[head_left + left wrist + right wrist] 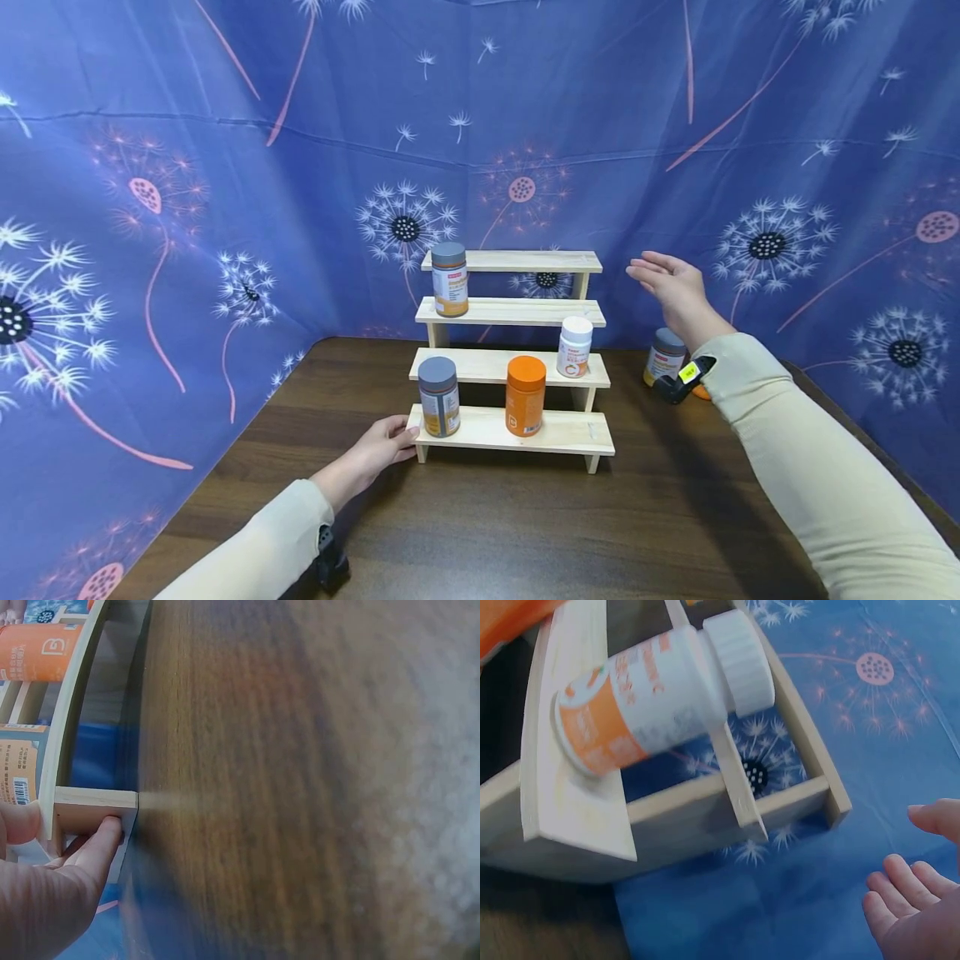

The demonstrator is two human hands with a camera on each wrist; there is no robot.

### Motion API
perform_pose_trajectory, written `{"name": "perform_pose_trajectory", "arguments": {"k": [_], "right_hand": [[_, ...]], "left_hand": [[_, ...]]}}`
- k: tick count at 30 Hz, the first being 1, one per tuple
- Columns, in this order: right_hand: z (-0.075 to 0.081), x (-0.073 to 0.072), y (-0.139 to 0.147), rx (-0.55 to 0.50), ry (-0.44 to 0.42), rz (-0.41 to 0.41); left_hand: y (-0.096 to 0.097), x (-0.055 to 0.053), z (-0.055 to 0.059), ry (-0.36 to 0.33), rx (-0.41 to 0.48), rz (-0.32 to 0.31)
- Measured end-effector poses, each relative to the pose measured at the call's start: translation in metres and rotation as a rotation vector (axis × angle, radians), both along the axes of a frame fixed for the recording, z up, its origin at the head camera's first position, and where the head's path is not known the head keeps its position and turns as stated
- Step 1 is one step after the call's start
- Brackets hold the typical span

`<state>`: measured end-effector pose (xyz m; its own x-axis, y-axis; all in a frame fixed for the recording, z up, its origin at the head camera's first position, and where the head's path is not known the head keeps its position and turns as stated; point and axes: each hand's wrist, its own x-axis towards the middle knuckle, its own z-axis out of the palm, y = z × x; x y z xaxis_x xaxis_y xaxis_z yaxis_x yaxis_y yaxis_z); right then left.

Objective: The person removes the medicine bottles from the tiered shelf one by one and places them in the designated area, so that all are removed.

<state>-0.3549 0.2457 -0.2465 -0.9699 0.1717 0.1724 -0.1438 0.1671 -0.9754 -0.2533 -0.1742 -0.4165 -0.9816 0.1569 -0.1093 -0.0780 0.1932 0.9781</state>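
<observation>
A pale wooden 4-tier rack [480, 427] holds 4 upright, lidded containers: grey-lidded jar [439, 408] left and orange jar [525, 400] near centre on tier 1, white bottle [574, 348] right on tier 2, another grey-lidded jar [451, 287] left on tier 3.

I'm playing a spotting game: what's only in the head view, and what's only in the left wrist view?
Only the head view: the white plastic bottle and both cream fabric sleeves.
Only the left wrist view: black barcode stripes and the underside of the pale wooden bottom shelf.
Both: the orange cylindrical bottle, brown wooden table and person's left hand.
</observation>
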Motion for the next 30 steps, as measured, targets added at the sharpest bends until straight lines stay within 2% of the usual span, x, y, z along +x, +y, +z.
{"name": "perform_pose_trajectory", "arguments": {"k": [7,14,24,30], "right_hand": [[0.001,0.001,-0.018,-0.012,-0.005,0.033],[0.009,-0.001,-0.032,0.006,0.015,0.057],[0.018,-0.003,-0.055,0.05,-0.008,0.077],[0.018,-0.003,-0.068,0.062,-0.042,0.111]], "left_hand": [[0.002,0.0,-0.002,-0.009,0.0,0.009],[0.002,0.0,-0.001,0.005,0.013,0.005],[0.0,0.0,0.001,-0.005,0.0,0.003],[-0.001,0.0,0.0,-0.007,-0.003,-0.003]]}}
